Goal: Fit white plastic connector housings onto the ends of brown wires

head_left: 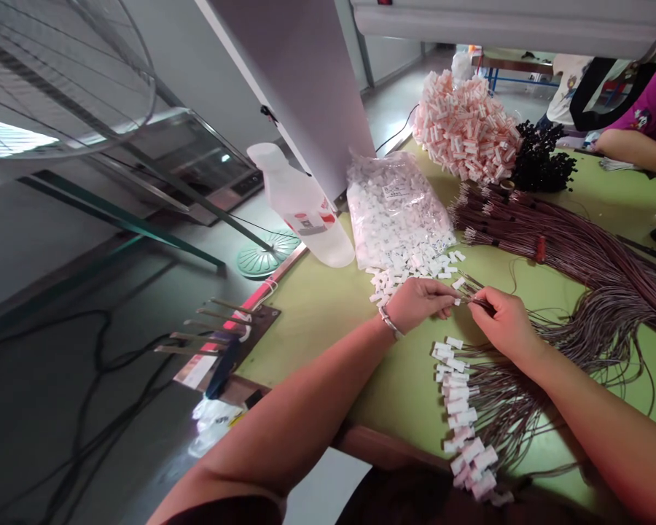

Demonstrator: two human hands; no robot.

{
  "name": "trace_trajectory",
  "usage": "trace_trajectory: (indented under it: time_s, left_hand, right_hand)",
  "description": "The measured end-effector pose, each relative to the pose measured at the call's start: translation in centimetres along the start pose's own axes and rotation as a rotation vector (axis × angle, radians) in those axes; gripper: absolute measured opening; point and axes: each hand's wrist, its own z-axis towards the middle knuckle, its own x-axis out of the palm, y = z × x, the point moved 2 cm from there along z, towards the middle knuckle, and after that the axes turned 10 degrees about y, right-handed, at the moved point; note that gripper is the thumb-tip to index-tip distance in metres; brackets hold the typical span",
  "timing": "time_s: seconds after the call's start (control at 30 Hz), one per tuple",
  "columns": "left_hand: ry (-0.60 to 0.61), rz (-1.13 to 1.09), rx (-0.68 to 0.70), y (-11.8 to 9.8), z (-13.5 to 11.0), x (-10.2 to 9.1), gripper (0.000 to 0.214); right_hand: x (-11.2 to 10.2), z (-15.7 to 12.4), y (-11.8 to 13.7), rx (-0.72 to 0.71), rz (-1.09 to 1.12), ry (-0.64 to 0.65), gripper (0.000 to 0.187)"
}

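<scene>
My left hand [420,302] pinches a small white plastic connector [458,301] between thumb and fingertips, at the edge of a loose pile of white connectors [388,283]. Close by on the right, my right hand [500,321] is closed around thin dark wires [478,300], whose ends point at that connector. Whether a wire end sits inside the connector is too small to tell. Below both hands lies a row of wires with white connectors [459,401] on their ends, reaching the table's front edge. Dark brown wire bundles [568,233] stretch across the right side.
A clear bag of white connectors [396,204] stands beside a whitish plastic bottle [311,211]. Behind are a heap of pink connectors [464,124] and black parts [544,157]. A pronged metal fixture [224,332] sits at the left table edge. Another person's arm [639,149] rests far right.
</scene>
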Motion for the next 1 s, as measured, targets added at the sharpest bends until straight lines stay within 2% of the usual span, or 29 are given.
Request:
trace_trajectory:
  time_s: [0.13, 0.3, 0.53, 0.67, 0.77, 1.0]
  left_hand:
    - [-0.057, -0.059, 0.028, 0.4, 0.0, 0.8, 0.019]
    - [-0.062, -0.105, 0.042, 0.8, 0.3, 1.2, 0.021]
    - [-0.070, -0.092, 0.033, 0.8, 0.3, 1.8, 0.012]
    - [-0.024, 0.001, 0.113, 0.2, 0.0, 2.1, 0.026]
    - [-0.065, 0.072, 0.133, -0.1, -0.2, 1.9, 0.041]
    - [-0.048, 0.132, 0.020, 0.5, -0.1, 1.3, 0.021]
  right_hand:
    - [0.0, -0.1, 0.0, -0.024, -0.035, 0.018, 0.011]
    - [0.4, 0.0, -0.2, -0.011, 0.002, 0.056, 0.012]
    - [0.4, 0.2, -0.1, 0.003, 0.040, 0.082, 0.013]
    - [0.4, 0.4, -0.6, 0.083, 0.173, 0.049, 0.016]
    - [0.4, 0.4, -0.8, 0.082, 0.169, 0.045, 0.017]
    - [0.4, 0.1, -0.5, 0.006, -0.007, 0.073, 0.012]
